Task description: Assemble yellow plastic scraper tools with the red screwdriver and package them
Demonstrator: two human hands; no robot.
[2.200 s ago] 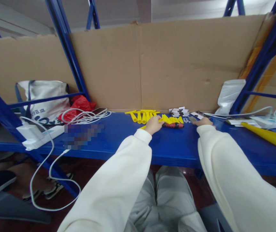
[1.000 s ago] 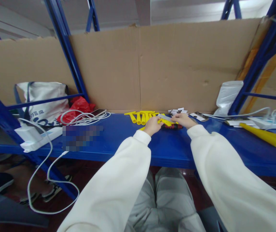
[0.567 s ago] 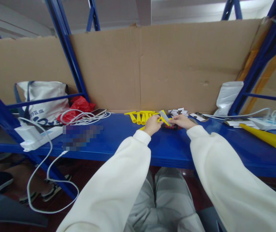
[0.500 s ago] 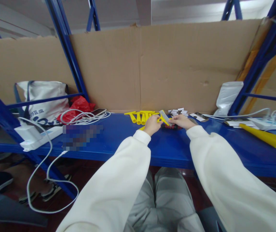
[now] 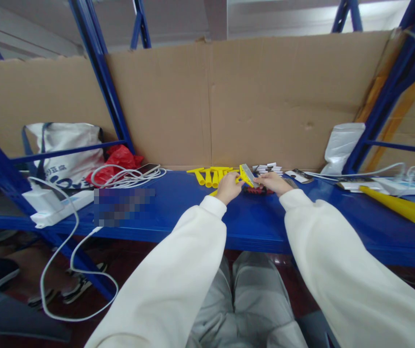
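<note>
On the table [image 5: 178, 208], back from its front edge, a red-and-black tool [image 5: 257, 191] is lying beneath the work. Above it, the left hand [image 5: 229, 187] is gripping a yellow piece [image 5: 244, 177]; the right hand [image 5: 272, 181] is pinching the grey plate [image 5: 250, 175] against its head. Joining looks part-done; fastening isn't showing. Toward the back edge, yellow handles [image 5: 208, 178] are lying, seemingly plateless, apparently waiting.

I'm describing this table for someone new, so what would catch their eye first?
Probably the hands in mid-view, holding a yellow piece with a greyish strip. Next, yellow T-shaped pieces lined up on the blue table just to their left. Then a red bag farther left, beside a white cloth bag.
</note>
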